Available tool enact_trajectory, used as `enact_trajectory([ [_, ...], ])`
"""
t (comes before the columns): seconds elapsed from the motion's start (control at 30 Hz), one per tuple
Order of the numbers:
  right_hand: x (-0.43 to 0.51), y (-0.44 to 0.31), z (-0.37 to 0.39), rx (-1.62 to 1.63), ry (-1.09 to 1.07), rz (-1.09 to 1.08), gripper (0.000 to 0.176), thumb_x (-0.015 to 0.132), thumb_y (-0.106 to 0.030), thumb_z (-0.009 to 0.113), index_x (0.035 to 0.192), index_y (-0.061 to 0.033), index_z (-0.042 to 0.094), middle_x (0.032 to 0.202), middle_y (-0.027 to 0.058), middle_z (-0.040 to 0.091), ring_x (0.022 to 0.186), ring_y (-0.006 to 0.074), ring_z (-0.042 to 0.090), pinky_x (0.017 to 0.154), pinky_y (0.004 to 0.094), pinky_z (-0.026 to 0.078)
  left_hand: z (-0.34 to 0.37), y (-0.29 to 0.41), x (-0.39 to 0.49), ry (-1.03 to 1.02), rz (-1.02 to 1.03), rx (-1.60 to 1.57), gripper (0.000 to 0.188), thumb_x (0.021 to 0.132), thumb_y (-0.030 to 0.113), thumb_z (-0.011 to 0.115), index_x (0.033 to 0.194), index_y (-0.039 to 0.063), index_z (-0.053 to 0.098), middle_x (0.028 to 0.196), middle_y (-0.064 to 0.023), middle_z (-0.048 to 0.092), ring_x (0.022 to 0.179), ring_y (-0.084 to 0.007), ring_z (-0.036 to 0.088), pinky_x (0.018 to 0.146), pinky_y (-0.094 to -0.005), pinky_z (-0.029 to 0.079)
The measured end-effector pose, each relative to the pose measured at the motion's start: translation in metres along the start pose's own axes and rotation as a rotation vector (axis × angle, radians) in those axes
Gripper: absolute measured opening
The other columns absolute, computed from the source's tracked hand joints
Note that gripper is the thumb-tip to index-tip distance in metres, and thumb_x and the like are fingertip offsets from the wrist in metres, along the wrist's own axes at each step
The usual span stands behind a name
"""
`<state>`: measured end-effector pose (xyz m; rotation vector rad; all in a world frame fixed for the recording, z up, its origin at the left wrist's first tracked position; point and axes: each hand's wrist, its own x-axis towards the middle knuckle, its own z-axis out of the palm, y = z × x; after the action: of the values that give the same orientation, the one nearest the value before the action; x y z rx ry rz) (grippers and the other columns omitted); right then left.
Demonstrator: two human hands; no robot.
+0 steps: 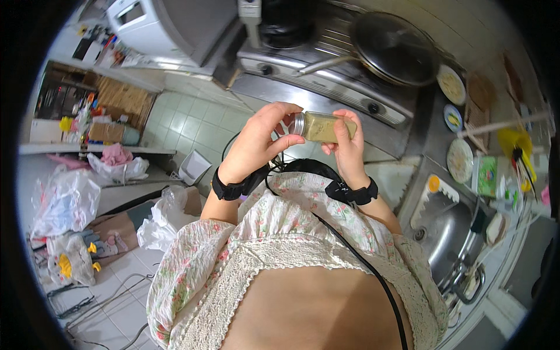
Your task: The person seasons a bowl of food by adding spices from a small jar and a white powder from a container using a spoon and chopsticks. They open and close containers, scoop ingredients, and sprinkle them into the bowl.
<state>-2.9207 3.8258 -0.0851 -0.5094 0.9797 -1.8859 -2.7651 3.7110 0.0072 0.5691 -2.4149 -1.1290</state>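
A square glass spice jar (321, 127) lies on its side in the air, part filled with greenish-yellow powder. Its silver metal lid (299, 124) points left. My left hand (264, 138) curls round the lid end, thumb below and fingers above. My right hand (351, 133) grips the jar's base end, its thumb across the glass. Both hands are in front of the stove's front edge, above my floral dress (280, 210). My palms and some fingertips are hidden.
On the gas stove (319, 83) stands a frying pan with a glass lid (393, 46), its handle towards me. A dark pot (286, 26) is further left. Plates of food (460, 159) line the right counter beside the steel sink (450, 232). A black cable (358, 258) crosses my chest.
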Motion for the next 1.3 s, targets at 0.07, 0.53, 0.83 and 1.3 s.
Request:
enact_trajectory([
  [0.07,0.022,0.024,0.035,0.074,-0.032,0.171,0.036,0.096,-0.034,0.06,0.113,-0.0069,0.044,0.087,0.0039,0.054,0.058,0.0091,0.046,0.048,0.0238,0.039,-0.033,-0.024,-0.013,0.049,0.08,0.076,0.046,0.075,0.01,0.077,0.116,0.004,0.059,0.111,-0.0095,0.061,0.093,-0.0213,0.059,0.077,-0.0299,0.05],
  [0.53,0.151,0.203,0.295,0.189,-0.445,0.818,0.035,0.095,-0.047,0.057,0.094,-0.012,0.05,0.077,-0.0017,0.048,0.054,0.0083,0.041,0.046,0.022,0.034,-0.263,-0.185,-0.108,0.648,-0.259,0.113,0.033,0.078,0.015,0.076,0.106,0.003,0.063,0.093,-0.0098,0.062,0.095,-0.0232,0.06,0.081,-0.0337,0.048],
  [0.83,0.244,0.286,0.374,0.09,-0.438,0.93,0.04,0.097,-0.048,0.051,0.101,-0.0085,0.055,0.079,-0.0006,0.051,0.054,0.008,0.039,0.045,0.0212,0.033,-0.353,-0.268,-0.112,0.447,-0.084,0.07,0.039,0.079,0.006,0.071,0.117,0.005,0.061,0.116,-0.0093,0.062,0.116,-0.0248,0.053,0.097,-0.0366,0.042],
  [1.3,0.362,0.363,0.48,0.085,-0.498,1.122,0.04,0.095,-0.052,0.052,0.093,-0.0119,0.054,0.074,-0.0018,0.049,0.052,0.008,0.037,0.044,0.0222,0.028,-0.488,-0.37,-0.067,0.449,-0.468,0.315,0.039,0.082,0.019,0.075,0.111,0.0,0.059,0.091,-0.0104,0.061,0.08,-0.0208,0.059,0.069,-0.0321,0.049],
])
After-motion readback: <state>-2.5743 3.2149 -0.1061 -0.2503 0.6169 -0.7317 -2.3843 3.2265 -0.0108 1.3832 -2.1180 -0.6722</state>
